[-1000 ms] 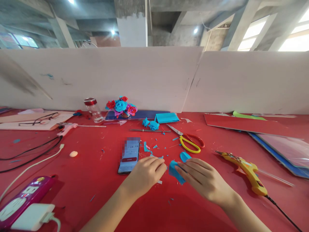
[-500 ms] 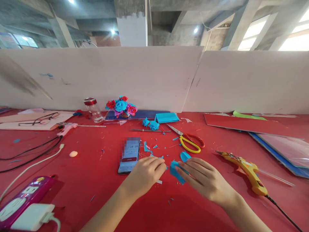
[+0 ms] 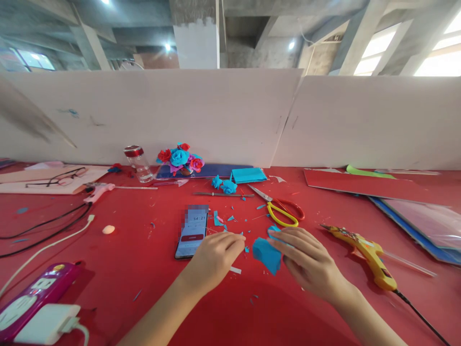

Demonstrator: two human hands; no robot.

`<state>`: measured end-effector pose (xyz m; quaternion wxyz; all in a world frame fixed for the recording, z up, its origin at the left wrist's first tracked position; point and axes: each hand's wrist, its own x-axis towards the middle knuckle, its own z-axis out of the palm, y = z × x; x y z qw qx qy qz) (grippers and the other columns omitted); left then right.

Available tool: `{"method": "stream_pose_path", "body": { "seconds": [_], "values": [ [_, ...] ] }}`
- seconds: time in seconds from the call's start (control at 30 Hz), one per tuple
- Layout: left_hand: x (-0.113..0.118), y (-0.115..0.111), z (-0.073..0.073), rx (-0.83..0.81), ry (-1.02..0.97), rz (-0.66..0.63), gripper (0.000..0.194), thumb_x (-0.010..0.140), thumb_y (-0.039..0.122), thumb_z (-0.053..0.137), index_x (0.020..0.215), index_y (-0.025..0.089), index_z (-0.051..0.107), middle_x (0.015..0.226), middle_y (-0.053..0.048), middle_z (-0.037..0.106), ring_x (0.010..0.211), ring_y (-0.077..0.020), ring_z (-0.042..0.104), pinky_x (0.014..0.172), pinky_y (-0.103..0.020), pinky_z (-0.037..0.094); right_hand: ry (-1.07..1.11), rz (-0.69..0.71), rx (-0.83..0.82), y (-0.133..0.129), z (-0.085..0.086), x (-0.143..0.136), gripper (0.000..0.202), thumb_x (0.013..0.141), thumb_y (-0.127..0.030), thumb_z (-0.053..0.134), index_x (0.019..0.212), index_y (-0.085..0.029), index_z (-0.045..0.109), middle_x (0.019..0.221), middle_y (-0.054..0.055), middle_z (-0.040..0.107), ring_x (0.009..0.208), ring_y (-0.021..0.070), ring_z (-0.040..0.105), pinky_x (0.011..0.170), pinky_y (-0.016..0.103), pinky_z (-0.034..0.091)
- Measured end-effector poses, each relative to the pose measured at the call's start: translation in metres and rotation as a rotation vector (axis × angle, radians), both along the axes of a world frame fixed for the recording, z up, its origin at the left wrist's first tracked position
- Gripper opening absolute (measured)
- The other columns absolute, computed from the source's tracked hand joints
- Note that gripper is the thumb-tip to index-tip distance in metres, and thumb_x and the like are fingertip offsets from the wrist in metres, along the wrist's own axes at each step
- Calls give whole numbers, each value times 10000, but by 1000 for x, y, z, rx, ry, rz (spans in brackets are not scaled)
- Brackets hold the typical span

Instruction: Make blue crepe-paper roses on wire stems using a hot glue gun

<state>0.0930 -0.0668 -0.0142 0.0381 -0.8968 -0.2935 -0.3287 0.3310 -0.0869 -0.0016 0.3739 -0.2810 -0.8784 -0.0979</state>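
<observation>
My right hand (image 3: 311, 257) grips a blue crepe-paper petal (image 3: 267, 255) by its right edge, and the petal hangs out toward the left. Behind those fingers another blue paper piece (image 3: 273, 229) partly shows on the table. My left hand (image 3: 219, 254) is closed in a pinch just left of the petal, apart from it. Whatever its fingertips hold, if anything, is too small to see. Small blue scraps (image 3: 218, 218) lie beyond my hands. Two rolled blue paper flowers (image 3: 228, 186) rest near a folded blue paper stack (image 3: 249, 175).
Scissors (image 3: 284, 215) lie past my right hand, a yellow glue gun (image 3: 367, 252) to its right. A phone (image 3: 191, 230) lies beside my left hand. Further off are a flower bouquet (image 3: 180, 158), a glass bottle (image 3: 139, 166), a pink glue gun (image 3: 99, 193) and a power strip (image 3: 39, 293).
My right fingers have shifted toward the petal's right edge, and more of its surface shows. My left hand stays nearly in place.
</observation>
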Motion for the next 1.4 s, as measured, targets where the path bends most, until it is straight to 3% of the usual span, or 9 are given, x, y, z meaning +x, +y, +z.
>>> {"method": "stream_pose_path", "body": {
  "seconds": [0.2, 0.37, 0.5, 0.73, 0.9, 1.03, 1.2, 1.4],
  "values": [
    [1, -1, 8, -247, -419, -105, 187, 851, 34, 465, 880, 183, 575, 945, -45, 708, 886, -141, 668, 752, -242, 548, 408, -101, -40, -2, 3, 0, 473, 714, 55, 442, 1060, -218, 616, 973, 76, 640, 877, 202, 621, 660, 313, 514],
    [4, -3, 18, -507, -662, -155, 162, 867, 119, 484, 754, 206, 560, 907, -23, 726, 880, -159, 677, 868, -328, 525, 408, -98, -69, 0, 4, -2, 396, 725, 25, 444, 982, -209, 635, 918, 77, 632, 819, 198, 621, 641, 314, 505],
    [7, -2, 19, -584, -752, -206, 162, 871, 185, 494, 719, 205, 545, 863, -30, 731, 817, -169, 688, 866, -400, 527, 434, -118, -88, 1, 3, -3, 351, 767, 9, 426, 945, -214, 631, 891, 76, 620, 807, 197, 606, 641, 319, 496],
    [8, 1, 8, -689, -650, -240, 150, 876, 209, 500, 730, 189, 530, 883, -53, 716, 830, -159, 679, 803, -369, 554, 470, -125, -204, -7, 13, -5, 246, 838, -127, 461, 1021, -223, 592, 965, 85, 606, 924, 230, 562, 769, 378, 471],
    [8, 1, 5, -650, -485, -253, 145, 877, 135, 478, 779, 185, 573, 893, -22, 712, 857, -128, 667, 897, -352, 504, 439, 87, -390, -14, 20, -4, 331, 857, -146, 440, 1167, -226, 523, 1117, 106, 588, 1070, 248, 527, 861, 405, 463],
    [7, 0, 7, -560, -305, -207, 213, 871, 55, 431, 829, 184, 595, 916, -8, 707, 883, -102, 654, 842, -260, 519, 289, 203, -436, -17, 25, -5, 409, 847, -113, 413, 1232, -228, 486, 1150, 101, 613, 1088, 246, 531, 908, 432, 441],
    [6, -1, 8, -522, -259, -223, 209, 865, 39, 440, 841, 182, 591, 925, -8, 707, 884, -96, 656, 845, -242, 510, 154, 238, -418, -18, 33, -12, 403, 809, -99, 442, 1178, -229, 536, 1103, 86, 642, 1052, 240, 557, 876, 412, 472],
    [7, -3, 9, -534, -250, -211, 238, 841, -7, 446, 842, 184, 587, 934, -1, 703, 883, -88, 653, 814, -214, 515, 183, 211, -407, -18, 33, -14, 299, 792, -104, 457, 1023, -220, 606, 1022, 83, 655, 936, 220, 587, 812, 391, 497]
  ]
}}
